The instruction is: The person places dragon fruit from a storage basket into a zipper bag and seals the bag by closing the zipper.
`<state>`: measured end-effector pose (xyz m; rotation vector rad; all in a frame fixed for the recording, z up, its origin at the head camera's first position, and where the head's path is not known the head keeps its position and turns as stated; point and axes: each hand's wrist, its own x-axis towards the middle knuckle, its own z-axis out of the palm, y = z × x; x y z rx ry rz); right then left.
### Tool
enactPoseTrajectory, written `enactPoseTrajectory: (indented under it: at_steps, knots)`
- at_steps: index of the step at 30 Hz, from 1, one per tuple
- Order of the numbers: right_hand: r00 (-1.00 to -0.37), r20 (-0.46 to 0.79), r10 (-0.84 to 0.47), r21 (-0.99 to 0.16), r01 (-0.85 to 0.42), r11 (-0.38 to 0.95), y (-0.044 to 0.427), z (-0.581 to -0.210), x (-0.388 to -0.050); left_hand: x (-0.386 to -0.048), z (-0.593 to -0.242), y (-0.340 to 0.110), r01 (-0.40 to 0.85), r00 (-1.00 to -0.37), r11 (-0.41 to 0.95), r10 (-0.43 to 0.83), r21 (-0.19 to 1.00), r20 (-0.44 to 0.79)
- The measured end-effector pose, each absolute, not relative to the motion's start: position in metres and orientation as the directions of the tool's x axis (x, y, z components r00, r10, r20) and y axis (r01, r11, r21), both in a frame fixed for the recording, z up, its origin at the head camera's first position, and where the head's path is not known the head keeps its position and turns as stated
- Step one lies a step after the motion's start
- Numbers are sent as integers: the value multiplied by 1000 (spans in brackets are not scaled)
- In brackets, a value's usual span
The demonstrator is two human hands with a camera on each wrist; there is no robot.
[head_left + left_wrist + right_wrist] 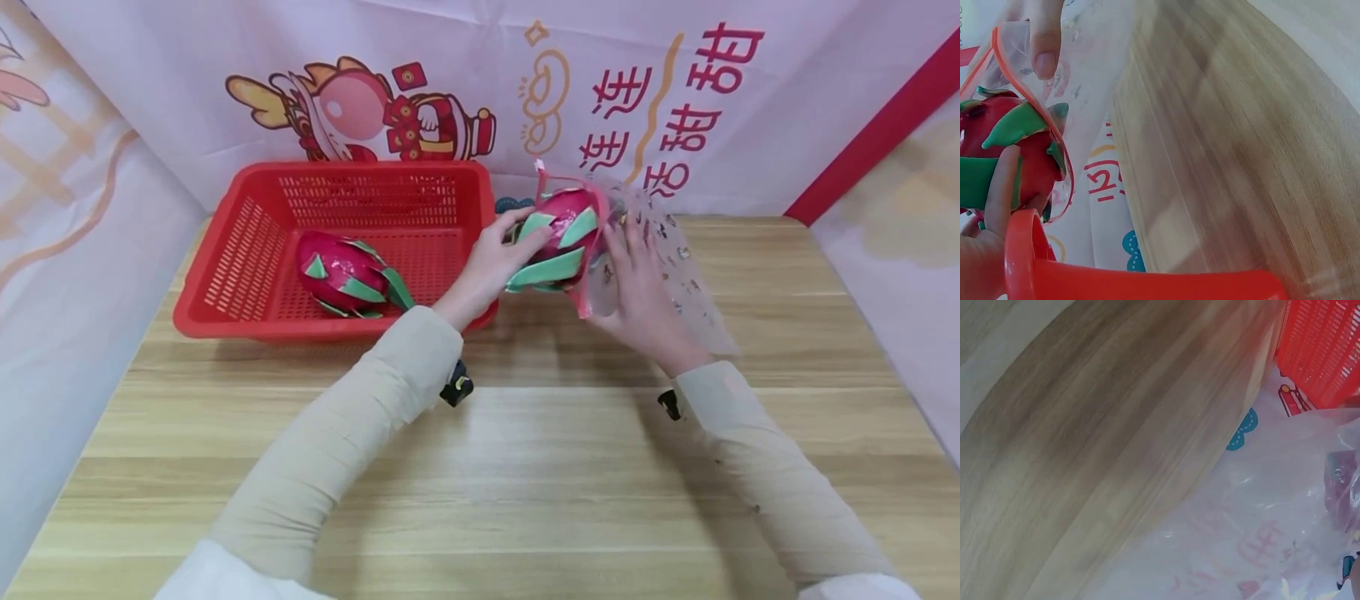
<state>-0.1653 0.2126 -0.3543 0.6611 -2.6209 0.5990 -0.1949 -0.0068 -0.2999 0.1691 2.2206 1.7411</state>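
A magenta dragon fruit with green scales (567, 202) is held in my left hand (491, 262), fingers and thumb about its near end. Its far end sits within the pink-edged mouth of a clear printed plastic bag (693, 300). My right hand (641, 287) holds that bag beside its mouth; in the left wrist view the right thumb (1045, 53) lies close to the orange-pink edge. A second dragon fruit (341, 275) lies in the red basket (330, 328), left of my left forearm. In the right wrist view, mostly the bag's film (1272, 487) shows.
The slotted red basket stands at the back left of the wooden table (525, 475). Behind it hangs a white printed cloth (465, 50), and cloth walls close off both sides. A small blue shape (513, 203) shows behind the left hand.
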Motion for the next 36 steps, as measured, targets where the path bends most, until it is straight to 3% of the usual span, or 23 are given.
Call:
enactPoseTrajectory:
  at_steps: [4, 13, 21, 28, 36]
  knots:
    - [-802, 465, -374, -286, -536, 794, 217, -355, -165, -195, -300, -5, -108, -939, 245, 292, 963, -180]
    - [-853, 367, -372, -305, -488, 818, 219, -350, -163, -195, -302, -2, -118, -938, 227, 294, 967, -184]
    - [-839, 314, -445, -262, -527, 808, 212, -346, -163, -197, -302, 0, -160, -936, 226, 276, 961, -221]
    - [-809, 343, -477, -245, -567, 786, 210, -349, -162, -198, -302, 1, -177, -936, 229, 261, 957, -236]
    - [-834, 276, -479, -250, -543, 802, 210, -350, -159, -199, -306, 4, -142, -953, 242, 229, 960, -199]
